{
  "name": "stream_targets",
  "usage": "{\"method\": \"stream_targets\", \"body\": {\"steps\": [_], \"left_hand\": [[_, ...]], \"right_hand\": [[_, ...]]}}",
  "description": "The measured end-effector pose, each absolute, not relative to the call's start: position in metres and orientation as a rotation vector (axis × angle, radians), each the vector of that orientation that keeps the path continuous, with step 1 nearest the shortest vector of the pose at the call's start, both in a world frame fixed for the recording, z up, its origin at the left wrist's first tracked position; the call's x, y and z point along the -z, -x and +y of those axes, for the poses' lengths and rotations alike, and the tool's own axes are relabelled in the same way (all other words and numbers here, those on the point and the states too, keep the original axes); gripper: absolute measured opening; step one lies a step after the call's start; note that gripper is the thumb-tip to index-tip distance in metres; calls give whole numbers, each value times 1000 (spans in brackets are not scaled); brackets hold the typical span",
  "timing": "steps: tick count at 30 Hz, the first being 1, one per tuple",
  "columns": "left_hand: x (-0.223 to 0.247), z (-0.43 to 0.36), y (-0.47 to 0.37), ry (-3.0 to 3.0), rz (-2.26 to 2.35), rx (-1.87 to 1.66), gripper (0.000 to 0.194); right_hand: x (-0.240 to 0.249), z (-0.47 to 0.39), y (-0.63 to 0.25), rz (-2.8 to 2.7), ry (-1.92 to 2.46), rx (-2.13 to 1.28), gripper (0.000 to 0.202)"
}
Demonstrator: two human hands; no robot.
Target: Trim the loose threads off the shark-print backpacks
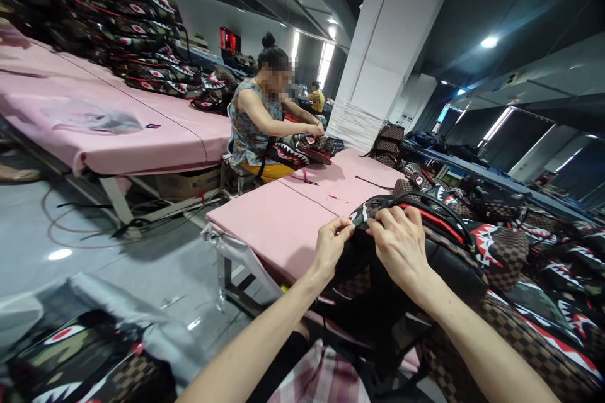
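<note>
A backpack [439, 258] with black panels, brown checks, camouflage and red trim rests at the near edge of the pink-covered table [265, 220], in front of my body. My right hand [399, 245] is closed over its upper edge, fingers curled around the fabric beside the black handle. My left hand [331, 245] is in a pinch at the bag's left end, thumb and forefinger together; whatever lies between those fingertips is too small to make out. Black straps hang below my hands.
Many similar bags [505, 245] are heaped to my right. Small scissors [307, 179] lie on the table, near a seated co-worker [259, 119] handling another bag. A wrapped pillar [373, 63] stands behind. At lower left is a bag in plastic [85, 352].
</note>
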State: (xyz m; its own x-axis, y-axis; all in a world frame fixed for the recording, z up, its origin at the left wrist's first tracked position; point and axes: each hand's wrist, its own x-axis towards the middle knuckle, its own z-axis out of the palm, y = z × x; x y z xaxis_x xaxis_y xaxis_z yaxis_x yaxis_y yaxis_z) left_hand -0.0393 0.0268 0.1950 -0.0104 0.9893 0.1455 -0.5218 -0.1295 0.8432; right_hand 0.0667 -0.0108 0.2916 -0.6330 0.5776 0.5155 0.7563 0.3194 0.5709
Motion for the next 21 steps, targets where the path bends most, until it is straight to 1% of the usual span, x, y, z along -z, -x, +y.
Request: {"method": "stream_targets", "body": {"steps": [4, 6, 8, 10, 12, 13, 15, 18, 21], "left_hand": [[-195, 24, 40, -883, 691, -1503, 22], [-194, 23, 43, -877, 682, -1511, 24], [-194, 21, 49, -869, 636, -1481, 33], [-194, 19, 56, -866, 576, -1418, 48], [-194, 18, 61, -889, 552, -1384, 57], [-195, 18, 62, -923, 574, -1393, 58], [-197, 15, 60, -1035, 664, -1433, 57], [-207, 8, 47, -1311, 799, -1360, 56], [-218, 0, 31, -1441, 799, -1198, 48]], "right_hand": [[-291, -9, -66, -2355, 1203, 1215, 9], [-296, -12, -73, -2324, 1200, 1115, 8], [-302, -20, -90, -2229, 1177, 906, 8], [-304, -34, -118, -2047, 1153, 678, 16], [-298, -51, -152, -1796, 1205, 591, 21], [-292, -59, -169, -1657, 1263, 595, 25], [-275, -73, -197, -1471, 1405, 513, 39], [-252, -84, -218, -1456, 1509, 374, 33], [-244, -82, -219, -1486, 1471, 357, 28]]}}
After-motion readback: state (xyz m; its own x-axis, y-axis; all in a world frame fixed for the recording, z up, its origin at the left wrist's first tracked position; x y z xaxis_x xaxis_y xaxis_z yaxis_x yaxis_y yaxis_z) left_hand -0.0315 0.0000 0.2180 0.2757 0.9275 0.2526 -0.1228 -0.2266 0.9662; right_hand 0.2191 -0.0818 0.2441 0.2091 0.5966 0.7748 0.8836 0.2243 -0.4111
